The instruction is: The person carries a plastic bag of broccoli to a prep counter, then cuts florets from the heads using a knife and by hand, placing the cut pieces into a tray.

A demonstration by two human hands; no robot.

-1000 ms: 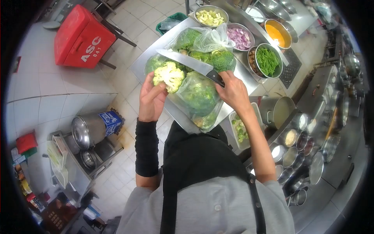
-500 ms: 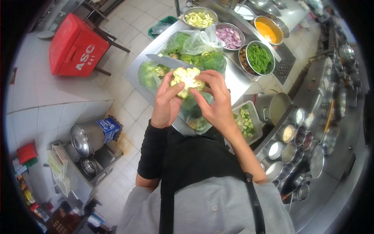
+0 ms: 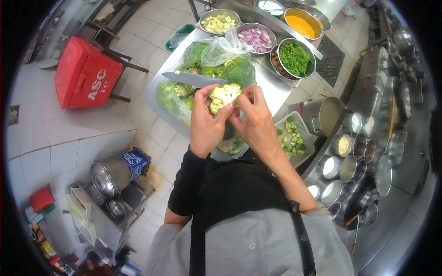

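Observation:
Both my hands are at a piece of broccoli (image 3: pixel 224 97), its pale yellowish-green cut side turned up toward me. My left hand (image 3: pixel 208 126) grips it from the left, thumb on the near edge and fingers round the far side. My right hand (image 3: pixel 258 122) pinches its right edge with bent fingers. A wide knife blade (image 3: pixel 193 80) shows just beyond, pointing left; its handle is hidden behind the broccoli and my right hand, so I cannot tell whether I hold it. Under the hands lie clear plastic bags (image 3: pixel 172 99) of broccoli on a metal table (image 3: pixel 276 92).
Bowls of pale chopped vegetable (image 3: pixel 218 23), purple onion (image 3: pixel 255 39) and green beans (image 3: pixel 294 60) stand at the far side. At right are a basket (image 3: pixel 301 156) of broccoli pieces, a large pot (image 3: pixel 324 115) and seasoning bowls (image 3: pixel 343 146). A red box (image 3: pixel 87 73) is at left.
The broccoli has been tilted and turned in my hands and looks smaller from this angle. My hands have come slightly nearer to me, and the knife blade has shifted slightly too.

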